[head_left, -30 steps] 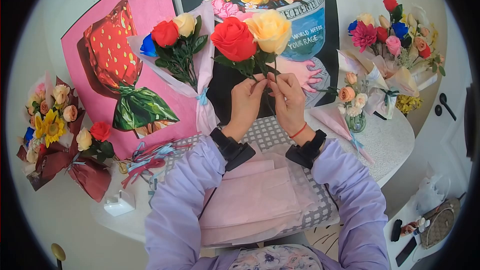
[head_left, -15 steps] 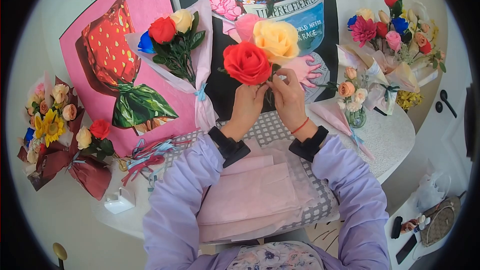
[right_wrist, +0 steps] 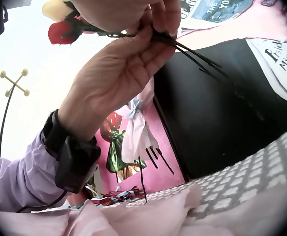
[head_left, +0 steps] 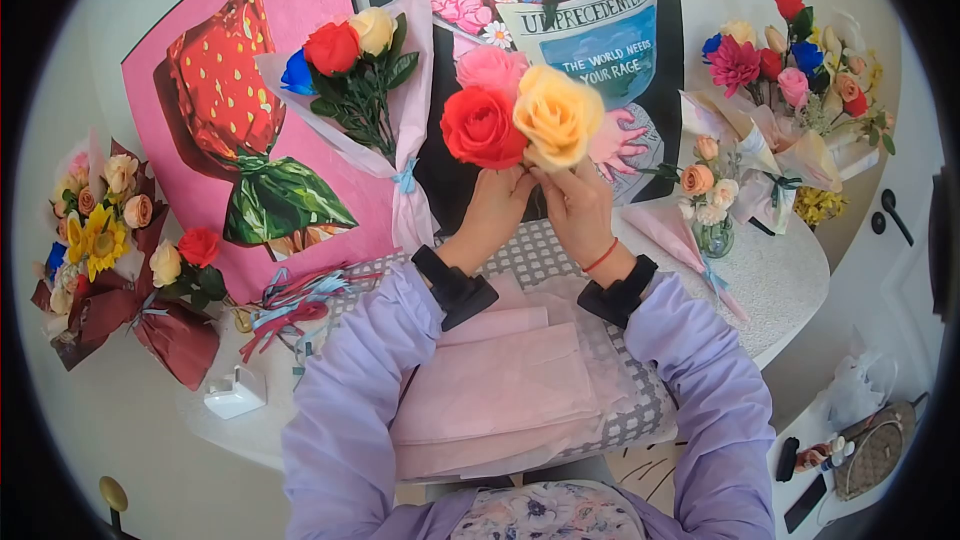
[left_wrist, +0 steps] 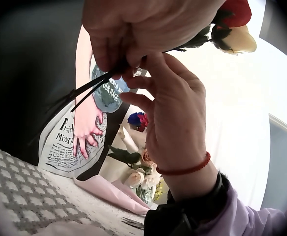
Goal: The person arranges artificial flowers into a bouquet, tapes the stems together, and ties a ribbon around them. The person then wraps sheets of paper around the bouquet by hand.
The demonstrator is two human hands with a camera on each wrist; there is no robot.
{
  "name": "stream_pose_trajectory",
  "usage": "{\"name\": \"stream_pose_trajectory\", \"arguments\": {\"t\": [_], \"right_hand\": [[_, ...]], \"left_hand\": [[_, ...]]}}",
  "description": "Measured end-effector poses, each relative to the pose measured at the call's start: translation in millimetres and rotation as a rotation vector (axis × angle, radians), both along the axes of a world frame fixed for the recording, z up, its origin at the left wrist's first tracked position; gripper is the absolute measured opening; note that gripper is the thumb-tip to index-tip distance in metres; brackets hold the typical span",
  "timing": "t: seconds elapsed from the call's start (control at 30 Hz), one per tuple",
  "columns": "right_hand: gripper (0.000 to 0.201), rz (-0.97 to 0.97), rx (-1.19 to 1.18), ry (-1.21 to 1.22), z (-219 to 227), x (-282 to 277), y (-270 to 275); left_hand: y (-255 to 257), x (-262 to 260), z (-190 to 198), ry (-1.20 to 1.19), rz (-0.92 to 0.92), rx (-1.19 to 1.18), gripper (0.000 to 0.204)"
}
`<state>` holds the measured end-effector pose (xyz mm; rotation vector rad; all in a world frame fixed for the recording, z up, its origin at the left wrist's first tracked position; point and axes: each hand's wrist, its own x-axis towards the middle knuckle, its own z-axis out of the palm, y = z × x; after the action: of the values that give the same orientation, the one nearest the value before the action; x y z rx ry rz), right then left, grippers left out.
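Observation:
Both hands hold a small bunch of roses together above the table: a red rose (head_left: pixel 483 127), a pale yellow rose (head_left: pixel 556 120) and a pink rose (head_left: pixel 490 68) behind them. My left hand (head_left: pixel 494 212) grips the stems just under the blooms. Close beside it, the fingers of my right hand (head_left: pixel 580 212) pinch the same stems; a red cord circles that wrist. In the left wrist view, dark stems (left_wrist: pixel 92 87) stick out below the two hands. From the right wrist view, the left fingers (right_wrist: pixel 155 56) curl round the stems, and the right hand (right_wrist: pixel 119 12) partly covers them.
Pink wrapping paper (head_left: pixel 500 390) lies on the grey-and-white cloth (head_left: pixel 640 390) in front. A wrapped bouquet (head_left: pixel 408 202) leans on the pink picture (head_left: pixel 160 60). Ribbons (head_left: pixel 290 315) and a white tape dispenser (head_left: pixel 236 393) sit left; a glass vase (head_left: pixel 713 238) and more bouquets (head_left: pixel 800 155) stand right.
The roses came lower and the blooms tipped toward the camera, so the pink rose shows more fully behind. Both hands stay close together on the stems.

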<state>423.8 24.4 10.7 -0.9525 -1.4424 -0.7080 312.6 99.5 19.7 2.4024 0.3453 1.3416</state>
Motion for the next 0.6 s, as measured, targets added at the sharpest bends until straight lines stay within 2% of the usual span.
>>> {"name": "stream_pose_trajectory", "arguments": {"t": [0.03,0.07,0.13,0.2,0.23,0.27,0.3,0.37,0.43,0.5,0.57,0.6], "right_hand": [[0.010,0.002,-0.004,-0.001,2,-1,-2],[0.010,0.028,-0.002,-0.004,4,-2,-4],[0.011,0.055,-0.004,-0.010,8,0,-5],[0.012,0.206,0.072,-0.114,13,6,-6],[0.012,0.205,0.069,-0.113,13,5,-8],[0.012,0.287,-0.015,-0.045,14,5,-12],[0.012,0.368,-0.099,0.023,15,4,-14],[0.012,0.402,-0.135,0.064,15,6,-16],[0.012,0.437,-0.169,0.105,15,5,-16],[0.012,0.509,-0.016,0.207,16,-2,-14],[0.012,0.463,0.060,0.158,12,1,-8],[0.012,0.414,0.136,0.112,11,2,-6]], "left_hand": [[-1,-3,3,0.119,0.040,-0.087,0.022],[-4,-4,4,0.118,0.041,-0.090,0.022],[-8,-5,7,0.038,-0.089,-0.083,0.021],[-13,-9,4,0.001,-0.105,-0.072,0.021],[-14,-10,2,-0.033,-0.121,-0.058,0.021],[-13,-12,2,-0.033,-0.123,-0.061,0.021],[-12,-15,3,-0.025,-0.089,0.033,0.020],[-12,-19,5,-0.020,-0.055,0.129,0.020],[-18,-23,13,0.143,-0.075,-0.124,0.032],[-30,-30,23,0.192,-0.041,-0.148,0.031],[-29,-30,20,0.241,-0.006,-0.172,0.030],[-18,-22,9,0.074,-0.129,-0.142,0.028]]}}
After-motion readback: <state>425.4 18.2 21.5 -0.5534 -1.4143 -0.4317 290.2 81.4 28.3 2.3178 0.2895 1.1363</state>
